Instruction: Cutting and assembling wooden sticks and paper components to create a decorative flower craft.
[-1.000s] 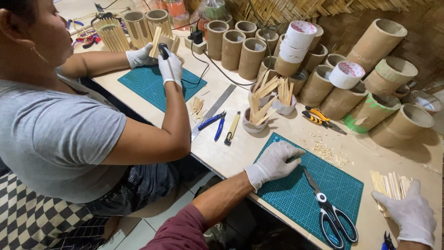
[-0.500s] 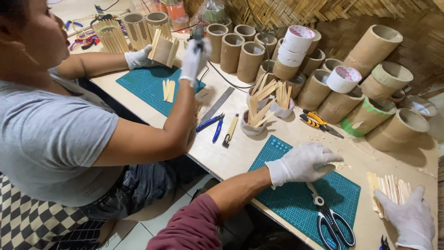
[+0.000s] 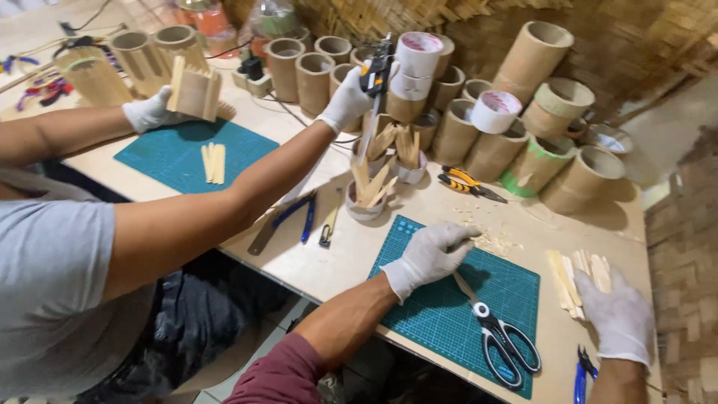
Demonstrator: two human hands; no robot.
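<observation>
**Two gloved hands resting at the green mat, co-worker busy beyond**

Nearest me, at about 5 o'clock, blue handles [image 3: 582, 374] poke up from the bottom edge; the tool is cut off and I cannot tell what kind it is. My right hand [image 3: 615, 314], gloved in white, lies flat on the near ends of the wooden sticks [image 3: 576, 273], fingers loose, pressing rather than clenching. How many sticks lie under the palm is hidden.

At 6 o'clock the scissors [image 3: 497, 337] lie on the green cutting mat [image 3: 449, 322], black handles toward me; the blade tips run under my left hand [image 3: 434, 253] and drop out of sight. That hand is curled, knuckles up, on the mat's far part. I cannot tell whether it grips the blades or merely rests over them. Wood shavings [image 3: 490, 241] lie just beyond its fingers.

Farther, at 11 o'clock, a bowl of sticks [image 3: 368, 196] stands on the table [image 3: 329, 262], with blue pliers [image 3: 299, 217] beside it at 9 o'clock and yellow-handled pliers [image 3: 467, 183] at 1 o'clock.

A co-worker at 9 o'clock, in a grey shirt, fills the left; the body is cut off by the frame. One of their gloved hands [image 3: 345, 101] holds a glue gun [image 3: 378, 75] nozzle down; the other [image 3: 149, 114] steadies a small stick frame [image 3: 194, 91] at the far edge of a second mat [image 3: 172, 153].

Farthest off, cardboard tubes [image 3: 516, 142] crowd the back, two capped by tape rolls [image 3: 493, 111].
</observation>
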